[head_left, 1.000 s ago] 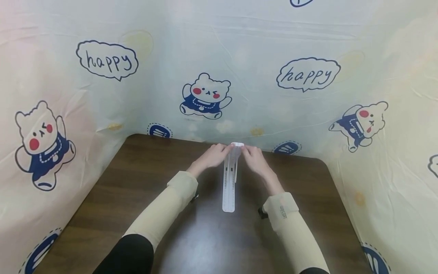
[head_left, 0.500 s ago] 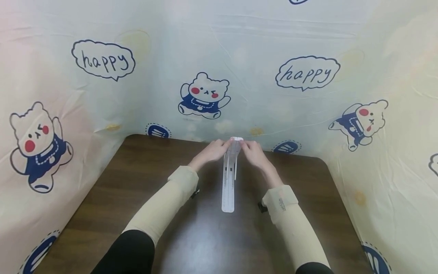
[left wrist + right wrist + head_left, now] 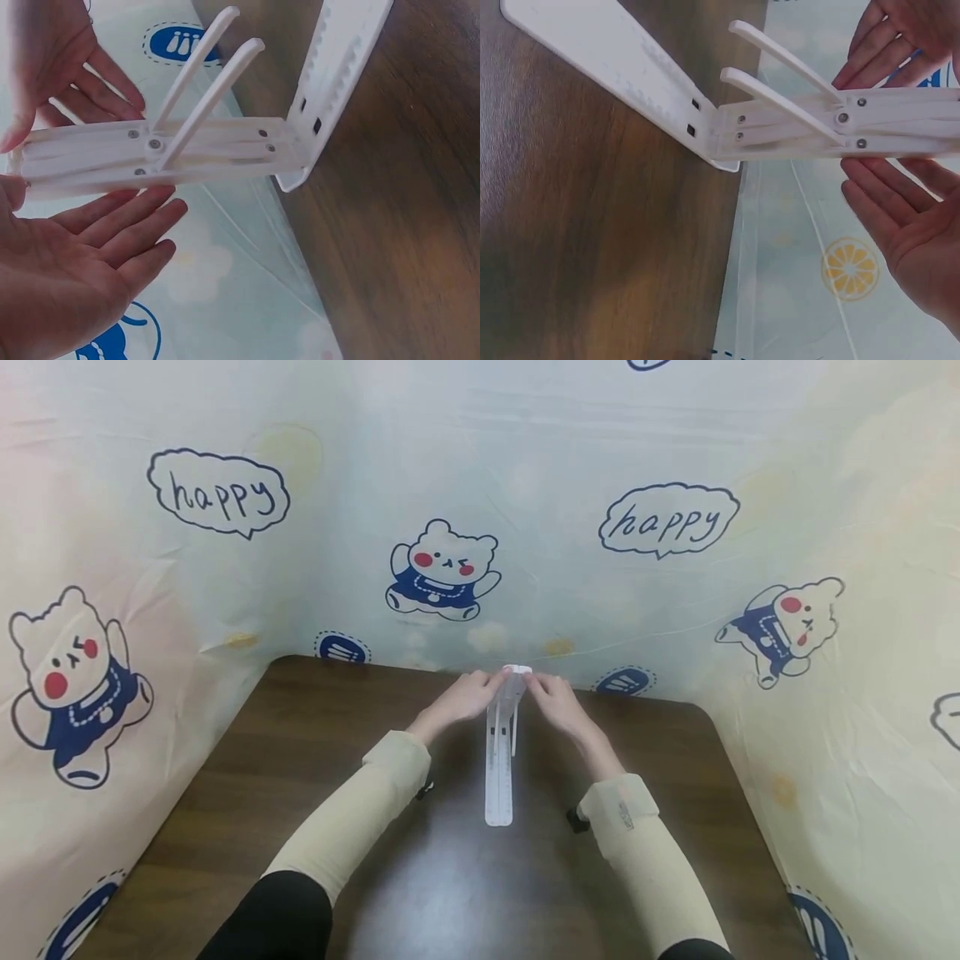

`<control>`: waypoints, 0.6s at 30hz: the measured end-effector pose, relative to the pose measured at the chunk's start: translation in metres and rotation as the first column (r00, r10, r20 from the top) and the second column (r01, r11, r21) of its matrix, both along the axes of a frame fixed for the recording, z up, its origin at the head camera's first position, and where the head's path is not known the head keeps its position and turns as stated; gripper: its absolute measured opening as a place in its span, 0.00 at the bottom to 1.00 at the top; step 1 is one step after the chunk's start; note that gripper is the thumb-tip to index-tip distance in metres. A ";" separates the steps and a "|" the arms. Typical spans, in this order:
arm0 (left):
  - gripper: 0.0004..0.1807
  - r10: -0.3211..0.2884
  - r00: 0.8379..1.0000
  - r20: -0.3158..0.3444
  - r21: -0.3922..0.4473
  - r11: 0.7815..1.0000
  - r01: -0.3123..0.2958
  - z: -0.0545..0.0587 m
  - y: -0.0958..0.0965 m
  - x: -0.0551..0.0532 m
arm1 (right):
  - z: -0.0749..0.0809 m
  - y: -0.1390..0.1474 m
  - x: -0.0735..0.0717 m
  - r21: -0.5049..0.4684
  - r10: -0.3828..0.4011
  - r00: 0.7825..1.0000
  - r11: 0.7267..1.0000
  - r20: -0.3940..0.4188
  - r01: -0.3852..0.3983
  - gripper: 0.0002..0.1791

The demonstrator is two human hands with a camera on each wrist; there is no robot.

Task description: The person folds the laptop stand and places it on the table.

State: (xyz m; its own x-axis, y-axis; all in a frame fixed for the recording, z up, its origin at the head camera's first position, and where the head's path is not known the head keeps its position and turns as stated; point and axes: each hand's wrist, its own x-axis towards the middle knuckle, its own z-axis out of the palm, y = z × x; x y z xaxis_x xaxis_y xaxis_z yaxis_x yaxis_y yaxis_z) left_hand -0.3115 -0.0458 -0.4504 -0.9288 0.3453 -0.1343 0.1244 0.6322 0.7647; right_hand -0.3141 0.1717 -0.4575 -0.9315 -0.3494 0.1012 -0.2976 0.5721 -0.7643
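Observation:
A white folding stand point(image 3: 498, 793) is partly unfolded near the back of the table, its long base strip flat and pointing toward me. Its hinged upper panel point(image 3: 82, 154) slopes up from the far end of the base. Two thin prop legs point(image 3: 780, 60) swing out from the panel, their tips free of the toothed base. My left hand point(image 3: 467, 695) grips the panel's raised end from the left, thumb at the end and fingers along the side edge. From the right, my right hand point(image 3: 558, 703) holds the same end in like manner.
The stand is on a dark brown wooden table point(image 3: 247, 793) with rounded back corners. A pale cloth point(image 3: 555, 443) printed with bears and the word "happy" hangs behind and on both sides, close to the table edges.
The raised end of the panel goes up slightly, then comes down a little, both hands moving with it. The base stays in place. My head view shifts slightly to the right.

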 end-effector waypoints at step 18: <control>0.23 0.133 0.991 0.001 0.200 0.971 -0.130 -0.040 -0.020 0.019 | -0.047 0.033 0.016 -0.178 -0.018 0.959 0.981 0.284 0.071 0.20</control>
State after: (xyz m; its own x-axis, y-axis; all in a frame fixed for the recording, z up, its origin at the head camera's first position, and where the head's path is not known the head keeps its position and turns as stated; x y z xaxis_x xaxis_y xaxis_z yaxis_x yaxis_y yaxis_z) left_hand -0.2924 -0.0660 -0.4905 -0.9691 0.2385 -0.0635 0.0605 0.4790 0.8757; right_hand -0.2978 0.2046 -0.5049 -0.9457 -0.3069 -0.1069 -0.0340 0.4207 -0.9066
